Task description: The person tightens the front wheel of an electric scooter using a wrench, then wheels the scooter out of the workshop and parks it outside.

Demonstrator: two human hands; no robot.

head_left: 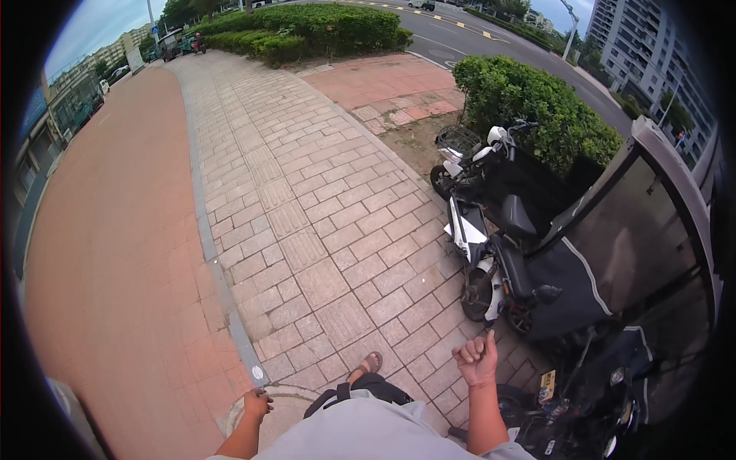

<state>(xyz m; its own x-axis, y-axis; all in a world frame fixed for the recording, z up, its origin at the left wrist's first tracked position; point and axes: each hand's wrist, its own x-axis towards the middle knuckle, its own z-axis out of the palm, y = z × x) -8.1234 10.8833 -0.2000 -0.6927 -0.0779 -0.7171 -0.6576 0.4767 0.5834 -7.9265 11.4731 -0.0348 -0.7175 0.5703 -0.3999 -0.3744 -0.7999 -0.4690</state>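
My left hand [257, 402] hangs low over the paving beside my grey shirt [353, 433], its fingers curled in. Something dark shows at its fingertips, too small to make out. Raised a little in front of me on the right, my right hand [477, 359] has its fingers folded toward the palm, and nothing shows in it. Nearest to that hand is a white and black electric scooter [491, 268], standing apart from it. One sandaled foot [366, 365] shows on the paving between my hands.
A covered three-wheeler [659, 230] and a dark motorbike [583, 406] crowd the right side. Pale paving with a tactile strip [284, 215] runs ahead, beside a reddish lane [115, 230] and grey kerb [201, 215]. Hedges [537, 107] line the road [452, 42]. A round cover [276, 410] lies by my left hand.
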